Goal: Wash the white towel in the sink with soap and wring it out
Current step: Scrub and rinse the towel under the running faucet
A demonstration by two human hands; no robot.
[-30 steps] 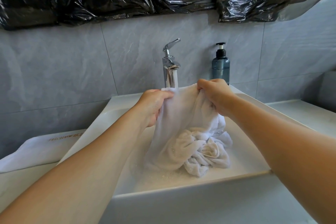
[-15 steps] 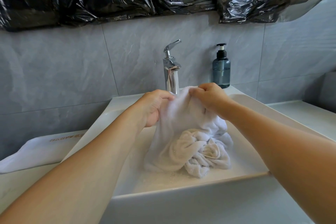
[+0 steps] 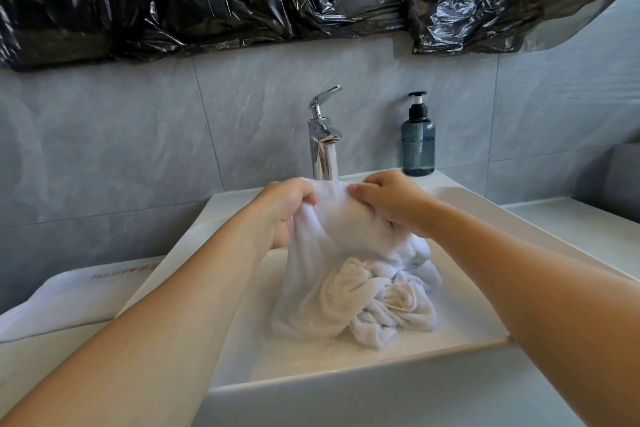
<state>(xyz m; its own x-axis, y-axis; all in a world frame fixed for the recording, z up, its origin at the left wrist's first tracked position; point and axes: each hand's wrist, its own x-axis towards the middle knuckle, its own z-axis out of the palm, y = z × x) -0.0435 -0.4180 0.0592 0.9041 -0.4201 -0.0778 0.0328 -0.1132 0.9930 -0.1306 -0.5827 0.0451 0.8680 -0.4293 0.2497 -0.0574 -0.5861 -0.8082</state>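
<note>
- Both hands lower and closer together than 1 s ago; held edge now bunched just in front of faucet (image 3: 323, 146).
- Left hand (image 3: 287, 210): fingers curled, pinching white towel (image 3: 349, 288) left of faucet.
- Towel: under running water, rest heaped in sink (image 3: 478, 348).
- Right hand (image 3: 391, 201): gripping towel right of faucet.

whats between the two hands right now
In the head view, a raised fold of the white towel spans the short gap between the left hand and right hand, both gripping it under the faucet.
</note>
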